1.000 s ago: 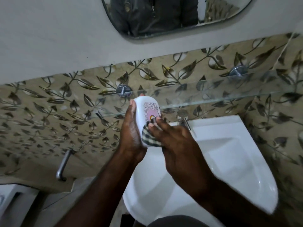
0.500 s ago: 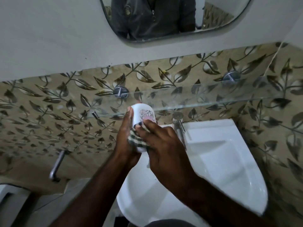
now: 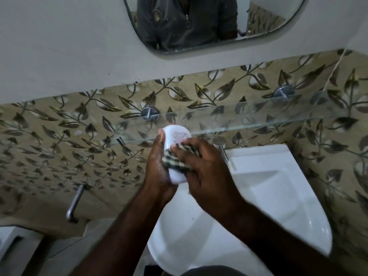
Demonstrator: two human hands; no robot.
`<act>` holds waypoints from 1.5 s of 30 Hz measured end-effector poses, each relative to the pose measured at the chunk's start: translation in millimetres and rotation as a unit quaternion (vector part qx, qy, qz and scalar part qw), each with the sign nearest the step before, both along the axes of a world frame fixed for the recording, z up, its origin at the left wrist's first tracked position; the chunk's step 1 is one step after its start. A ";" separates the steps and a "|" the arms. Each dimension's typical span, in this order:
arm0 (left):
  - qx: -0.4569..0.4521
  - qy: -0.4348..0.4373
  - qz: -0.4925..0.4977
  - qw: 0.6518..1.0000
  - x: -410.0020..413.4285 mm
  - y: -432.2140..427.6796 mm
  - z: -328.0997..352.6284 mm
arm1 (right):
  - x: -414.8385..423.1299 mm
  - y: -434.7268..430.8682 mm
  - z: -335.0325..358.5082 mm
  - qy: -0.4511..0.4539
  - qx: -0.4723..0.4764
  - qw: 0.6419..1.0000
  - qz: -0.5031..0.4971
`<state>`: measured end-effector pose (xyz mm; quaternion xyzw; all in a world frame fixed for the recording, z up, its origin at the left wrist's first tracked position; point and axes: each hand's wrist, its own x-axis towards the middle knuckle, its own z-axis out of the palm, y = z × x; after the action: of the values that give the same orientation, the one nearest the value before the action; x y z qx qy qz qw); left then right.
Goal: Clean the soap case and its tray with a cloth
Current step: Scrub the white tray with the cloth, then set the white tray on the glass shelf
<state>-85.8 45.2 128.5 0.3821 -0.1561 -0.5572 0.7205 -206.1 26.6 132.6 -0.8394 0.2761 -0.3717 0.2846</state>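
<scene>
Wiping step in hand, entries as follows. Item one: white oval plastic soap case (image 3: 176,139) with a faint pink print on its face, held upright over the sink at twelve o'clock from the bowl's middle, just below the shelf's front edge. Item two: dark-and-pale checked fabric cloth (image 3: 176,161), bunched against the case's lower face, at six o'clock from the print. Left hand (image 3: 159,166): at nine o'clock of the case, fingers wrapped round its side and back, gripping it. Right hand (image 3: 207,172): at four o'clock of the case, fingers curled over the cloth, pressing it to the face. Tray: not separately visible; whether it sits inside the case cannot be told. Surroundings: white ceramic basin (image 3: 278,206); chrome tap (image 3: 221,145) at three o'clock of the case; clear glass shelf (image 3: 258,121); rounded wall mirror (image 3: 199,22) at twelve o'clock; chrome bar (image 3: 74,204) at eight o'clock. Judgement: outer face under the cloth, printed upper part uncovered, so the task looks partway through. The next move probably calls for sliding the cloth toward twelve o'clock across the print, with the left grip firm against the push, then turning the case to reach its other sides and the tray.
</scene>
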 end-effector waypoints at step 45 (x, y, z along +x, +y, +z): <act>0.050 -0.745 0.049 0.663 -19.9 -88.3 47.2 | -27.6 -79.9 -41.5 -0.457 0.590 0.661 -0.076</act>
<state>-105.7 -43.1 175.7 0.7127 -0.5934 -0.0574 0.3697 -233.7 -53.3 91.0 -0.1964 0.3357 -0.4884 0.7812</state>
